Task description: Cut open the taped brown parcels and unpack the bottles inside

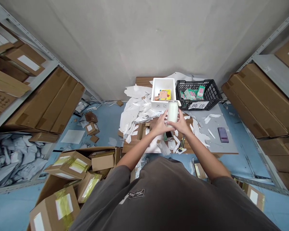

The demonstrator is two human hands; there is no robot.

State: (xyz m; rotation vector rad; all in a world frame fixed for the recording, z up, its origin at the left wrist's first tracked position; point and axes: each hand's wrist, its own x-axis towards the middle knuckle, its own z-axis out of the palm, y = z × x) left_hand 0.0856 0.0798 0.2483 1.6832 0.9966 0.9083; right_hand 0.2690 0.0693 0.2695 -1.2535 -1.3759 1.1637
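Observation:
A pale cream, cylindrical tumbler (172, 113) with a dark rim and a small loop at its upper right is held above the wooden table (130, 148). My left hand (161, 125) grips its left side, and my right hand (182, 124) wraps its right side and lower part. Beneath my hands lie an opened cardboard box (141, 131), a small dark green box (168, 136) and torn white paper. A yellow-and-black box cutter (181, 143) rests near the table's front edge, below my right wrist.
Behind the tumbler stand a white bin (153, 91) with small boxes and a black crate (213, 93) with green-and-pink packs. A blurred purple object (223, 134) lies at right. Parcels fill a large carton (118, 155) at lower left. Loaded shelves (47, 69) flank the table.

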